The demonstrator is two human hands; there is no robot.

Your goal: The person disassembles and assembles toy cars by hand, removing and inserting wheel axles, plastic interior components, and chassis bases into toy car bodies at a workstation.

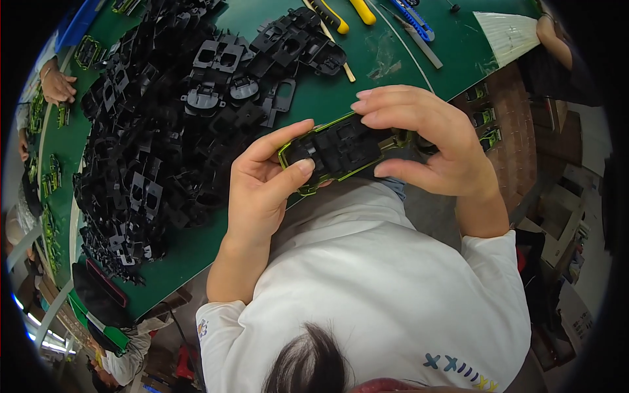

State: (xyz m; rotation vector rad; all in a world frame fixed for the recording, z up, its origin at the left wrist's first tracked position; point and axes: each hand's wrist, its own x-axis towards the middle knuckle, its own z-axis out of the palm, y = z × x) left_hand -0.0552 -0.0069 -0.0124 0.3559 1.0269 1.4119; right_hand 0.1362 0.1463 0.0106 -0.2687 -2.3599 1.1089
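A toy car body point(347, 148) with lime-green edges and a black inner part is held in front of my chest, tilted up to the right. My left hand point(262, 180) is closed on its left end, thumb on the near side and forefinger along the far edge. Around the right end curves my right hand point(445, 141), its fingertips at the far edge and its thumb by the near edge. The right palm hides part of that end. A large heap of black plastic parts point(164, 131) lies on the green table point(187, 252) to the left.
Yellow-and-black handled tools point(331, 16), a blue utility knife point(419, 23) and a thin wooden stick point(347, 69) lie at the far side. Another person's hand point(57, 84) is at far left, near more green-and-black parts point(51, 177). A person's hand point(553, 38) touches a pale sheet point(508, 38).
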